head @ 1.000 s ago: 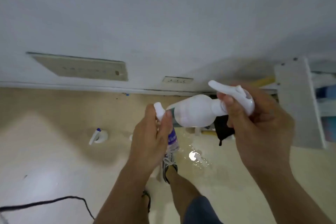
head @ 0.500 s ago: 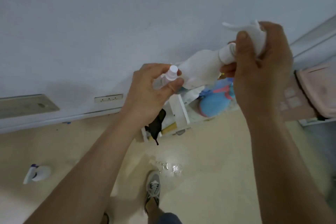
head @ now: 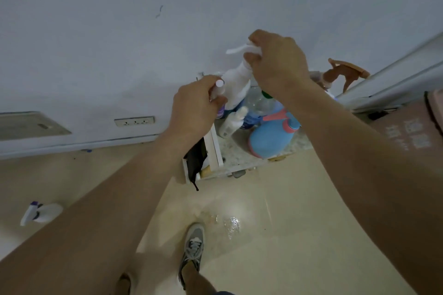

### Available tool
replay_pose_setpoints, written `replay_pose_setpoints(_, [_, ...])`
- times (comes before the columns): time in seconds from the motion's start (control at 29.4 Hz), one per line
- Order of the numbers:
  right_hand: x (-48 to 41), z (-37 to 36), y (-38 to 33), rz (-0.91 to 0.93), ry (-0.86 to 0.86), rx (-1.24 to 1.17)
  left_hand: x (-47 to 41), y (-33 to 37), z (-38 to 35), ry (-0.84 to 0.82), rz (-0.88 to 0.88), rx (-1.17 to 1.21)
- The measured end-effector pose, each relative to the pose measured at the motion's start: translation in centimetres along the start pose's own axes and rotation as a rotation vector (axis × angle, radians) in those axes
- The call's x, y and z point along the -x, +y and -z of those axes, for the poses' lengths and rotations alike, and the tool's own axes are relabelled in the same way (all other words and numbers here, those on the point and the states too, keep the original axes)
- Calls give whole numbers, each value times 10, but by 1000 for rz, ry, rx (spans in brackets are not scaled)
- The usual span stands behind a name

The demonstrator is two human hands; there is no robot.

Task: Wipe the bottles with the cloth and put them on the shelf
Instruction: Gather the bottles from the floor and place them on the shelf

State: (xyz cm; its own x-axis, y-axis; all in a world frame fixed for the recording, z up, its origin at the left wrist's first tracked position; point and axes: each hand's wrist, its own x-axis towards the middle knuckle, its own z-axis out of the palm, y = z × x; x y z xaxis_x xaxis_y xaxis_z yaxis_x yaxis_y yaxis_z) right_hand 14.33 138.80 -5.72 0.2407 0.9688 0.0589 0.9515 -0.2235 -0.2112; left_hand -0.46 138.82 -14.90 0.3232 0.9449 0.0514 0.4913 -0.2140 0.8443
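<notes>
Both hands are now hanging over the white stone-topped shelf [head: 236, 151], and the white plastic trigger-spray bottle [head: 236, 88] is swinging from slanted to near upright. The right hand [head: 279, 62] is curling round its spray head, so the body is dangling below the grip, base aiming at the shelf's back left, behind the blue plastic spray bottle [head: 271, 141]. The left hand [head: 196, 108] is pinching a small white-capped, purple-labelled bottle [head: 219, 84] just beside it, over the shelf's left edge.

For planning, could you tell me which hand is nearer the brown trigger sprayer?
Right. The right hand is left of the brown trigger sprayer; the left hand is farther left and lower.
</notes>
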Motion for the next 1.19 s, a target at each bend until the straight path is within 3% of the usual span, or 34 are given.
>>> replay_pose_setpoints(0.14, [-18, 2, 4, 94, -2, 180, -11, 3, -22, -114, -104, -190])
replay_pose_setpoints(0.24, [-26, -2, 10, 83, 17, 139, -11, -13, -38, -170, -194, -386])
replay_pose_setpoints(0.41, [-27, -6, 14, 87, 30, 152, -9, -32, -55, -54, -148, -594])
replay_pose_setpoints(0.54, [-21, -12, 12, 132, -6, 218, -14, -26, -55, -128, -32, -435])
replay_pose_setpoints(0.65, [-8, -16, 1, 194, 141, 203, -11, -30, -50, -173, 18, -225])
replay_pose_setpoints(0.78, [16, -23, -30, 328, 254, 19, 10, -43, -17, -46, 34, -24])
replay_pose_setpoints(0.88, [29, -41, -66, 384, 50, -152, 46, -72, 29, 61, 159, 41])
replay_pose_setpoints(0.99, [36, -73, -111, 297, -278, -210, 93, -123, 85, 97, 328, 78])
replay_pose_setpoints(1.19, [77, -209, -221, 217, -688, -389, 194, -258, 197, 162, 695, -120])
